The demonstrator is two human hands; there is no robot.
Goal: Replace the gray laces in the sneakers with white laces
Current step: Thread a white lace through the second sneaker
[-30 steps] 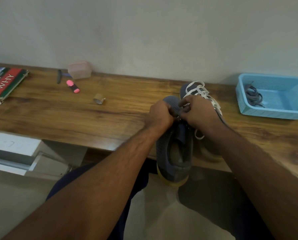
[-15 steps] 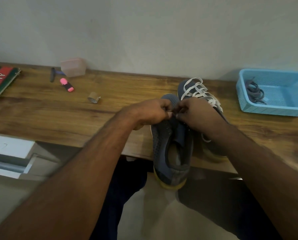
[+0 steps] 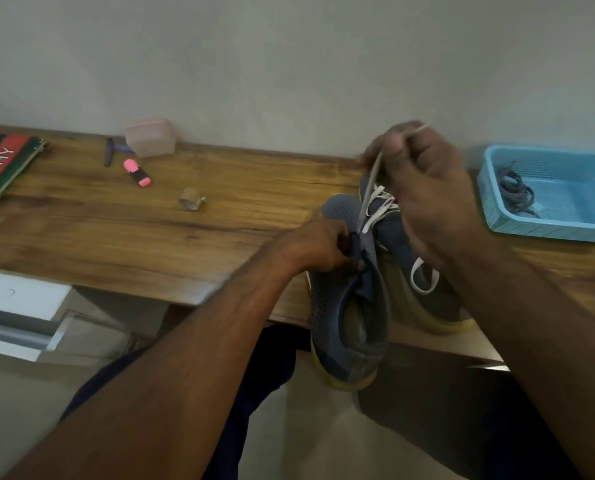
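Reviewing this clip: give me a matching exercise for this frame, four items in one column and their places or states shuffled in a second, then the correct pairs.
Things:
1. gray laces
2. pink highlighter pen
3. strand of white lace
4. near gray mesh sneaker

Places or states:
A. pinched in the raised right hand
B. lying in the light blue plastic basket
C. gripped at its tongue by the left hand, heel over the table edge
D. lying on the wooden table, left of the sneakers

Pairs: 1-B, 2-D, 3-A, 4-C

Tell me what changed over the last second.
The right hand rose away from the near sneaker, pulling the white lace up taut through its front eyelet. The left hand stayed gripping that sneaker's front. The far sneaker, blue basket and gray laces are unmoved.
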